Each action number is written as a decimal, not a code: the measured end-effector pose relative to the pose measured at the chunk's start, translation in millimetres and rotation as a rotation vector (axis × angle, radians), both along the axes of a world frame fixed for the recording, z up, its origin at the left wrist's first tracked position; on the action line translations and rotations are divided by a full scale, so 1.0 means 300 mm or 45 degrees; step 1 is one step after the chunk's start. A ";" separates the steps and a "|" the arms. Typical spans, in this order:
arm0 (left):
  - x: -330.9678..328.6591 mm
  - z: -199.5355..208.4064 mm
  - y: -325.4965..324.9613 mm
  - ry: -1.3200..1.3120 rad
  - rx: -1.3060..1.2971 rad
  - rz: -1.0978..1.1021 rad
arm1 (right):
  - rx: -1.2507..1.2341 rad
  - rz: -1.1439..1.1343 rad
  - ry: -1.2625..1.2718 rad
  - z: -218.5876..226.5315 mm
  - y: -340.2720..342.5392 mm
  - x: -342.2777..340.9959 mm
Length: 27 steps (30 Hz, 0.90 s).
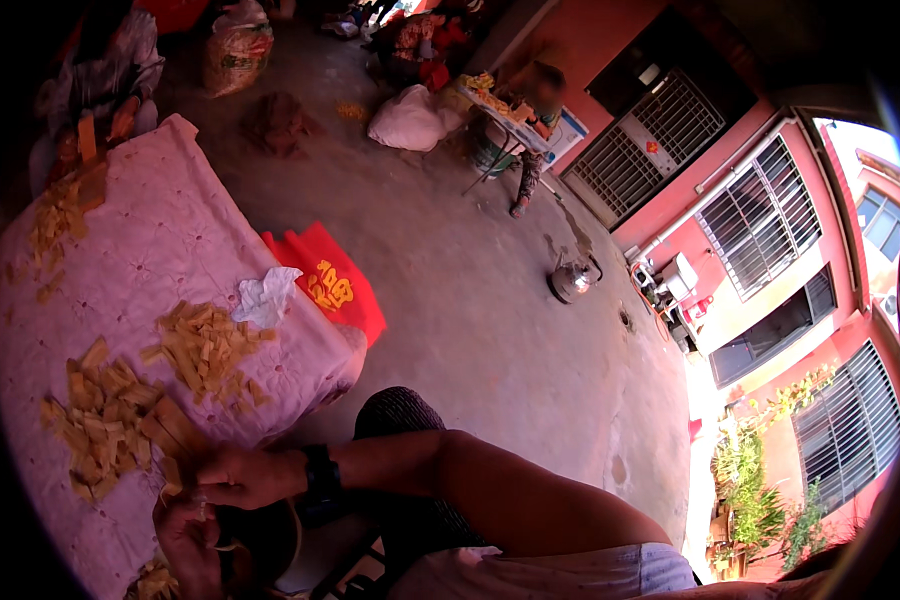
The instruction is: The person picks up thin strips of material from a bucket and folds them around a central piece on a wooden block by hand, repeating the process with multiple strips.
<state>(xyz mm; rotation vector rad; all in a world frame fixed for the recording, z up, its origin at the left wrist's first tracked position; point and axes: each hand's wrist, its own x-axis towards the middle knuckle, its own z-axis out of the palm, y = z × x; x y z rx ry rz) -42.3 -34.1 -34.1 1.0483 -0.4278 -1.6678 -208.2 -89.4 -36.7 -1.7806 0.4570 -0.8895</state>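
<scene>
At the table's near edge, my right hand (255, 475), with a dark watch on the wrist, is closed with its fingertips bent toward my left hand (185, 535). My left hand is curled in a pinch, with a small flat yellow strip (172, 474) standing up at its fingers. What my right fingers grip is too small to make out. Just beyond them lies a flat brown wooden piece (173, 430), beside a loose pile of short yellow strips (105, 420). Another pile of strips (210, 345) lies farther off, near a crumpled white tissue (267, 297).
A pink quilted cloth (150, 230) covers the table. A red bag (330, 280) hangs at its right edge. At the far left, another person's hand (122, 120) is near more strips. Across the concrete floor are a metal kettle (573, 280), a white sack (410, 118) and a seated person at a small table.
</scene>
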 end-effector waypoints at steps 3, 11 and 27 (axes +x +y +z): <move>0.018 0.023 0.003 0.006 -0.015 -0.038 | -0.047 -0.023 0.067 0.013 -0.007 -0.007; -0.027 0.054 0.017 -0.237 0.080 0.131 | -0.174 -0.083 0.077 -0.018 -0.007 -0.007; -0.060 0.037 0.020 -1.738 -0.622 -0.237 | 0.016 -0.384 0.269 0.029 0.050 0.031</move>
